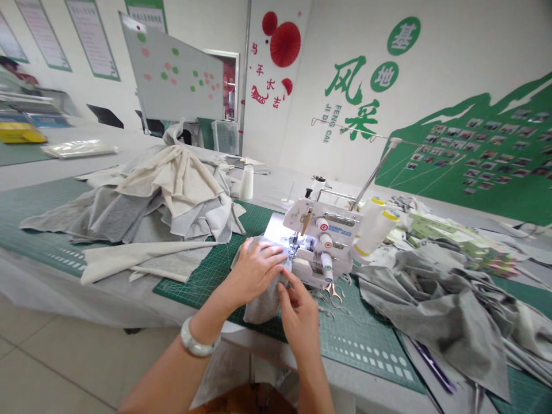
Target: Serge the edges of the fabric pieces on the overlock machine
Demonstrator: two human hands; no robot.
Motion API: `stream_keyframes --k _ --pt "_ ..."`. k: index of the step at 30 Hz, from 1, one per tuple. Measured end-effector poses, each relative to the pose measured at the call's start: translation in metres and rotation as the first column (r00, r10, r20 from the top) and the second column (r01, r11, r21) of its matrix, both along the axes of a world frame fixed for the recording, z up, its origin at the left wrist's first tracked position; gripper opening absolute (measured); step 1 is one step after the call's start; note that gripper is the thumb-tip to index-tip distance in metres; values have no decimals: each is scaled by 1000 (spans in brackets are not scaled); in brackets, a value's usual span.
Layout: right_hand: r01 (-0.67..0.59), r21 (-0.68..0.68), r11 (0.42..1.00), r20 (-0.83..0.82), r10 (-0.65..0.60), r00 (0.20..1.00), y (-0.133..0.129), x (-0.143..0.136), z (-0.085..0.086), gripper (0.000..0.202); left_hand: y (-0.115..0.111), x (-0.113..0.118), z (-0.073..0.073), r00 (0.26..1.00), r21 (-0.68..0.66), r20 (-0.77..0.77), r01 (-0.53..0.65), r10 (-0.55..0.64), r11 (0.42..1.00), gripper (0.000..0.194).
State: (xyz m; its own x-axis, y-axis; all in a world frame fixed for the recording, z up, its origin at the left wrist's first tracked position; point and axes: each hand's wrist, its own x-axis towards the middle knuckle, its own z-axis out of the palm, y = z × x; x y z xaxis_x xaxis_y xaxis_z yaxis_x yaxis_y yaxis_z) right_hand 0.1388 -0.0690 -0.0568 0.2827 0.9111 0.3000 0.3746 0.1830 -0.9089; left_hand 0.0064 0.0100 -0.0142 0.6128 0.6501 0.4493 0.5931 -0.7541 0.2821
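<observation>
A white serger sewing machine (308,215) stands on the green cutting mat, its work light shining near the needle. A piece of grey fabric (262,306) lies at its front left, one edge reaching the presser foot. My left hand (257,265) rests flat on the fabric with fingers stretched toward the foot. Just below the foot, my right hand (299,307) pinches the fabric's edge between thumb and fingers. The two hands are close together, fingertips nearly meeting. Small scissors (334,294) with copper-coloured handles lie beside the machine's base.
A heap of grey and cream fabric pieces (168,195) is at the left, with a folded strip (142,259) before it. Crumpled grey fabric (435,293) covers the right side. Thread cones (375,227) stand behind the machine. A person (15,75) is at the far left.
</observation>
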Motion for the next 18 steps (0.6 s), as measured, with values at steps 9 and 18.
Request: stream_keyframes --k 9,18 --pt "-10 -2 1000 -10 10 1000 0 1 -1 40 0 0 1 1000 3 8 7 -7 1000 35" --pt "-16 -13 1000 -1 16 1000 1 1 0 40 0 0 0 1000 4 7 3 -3 1000 35"
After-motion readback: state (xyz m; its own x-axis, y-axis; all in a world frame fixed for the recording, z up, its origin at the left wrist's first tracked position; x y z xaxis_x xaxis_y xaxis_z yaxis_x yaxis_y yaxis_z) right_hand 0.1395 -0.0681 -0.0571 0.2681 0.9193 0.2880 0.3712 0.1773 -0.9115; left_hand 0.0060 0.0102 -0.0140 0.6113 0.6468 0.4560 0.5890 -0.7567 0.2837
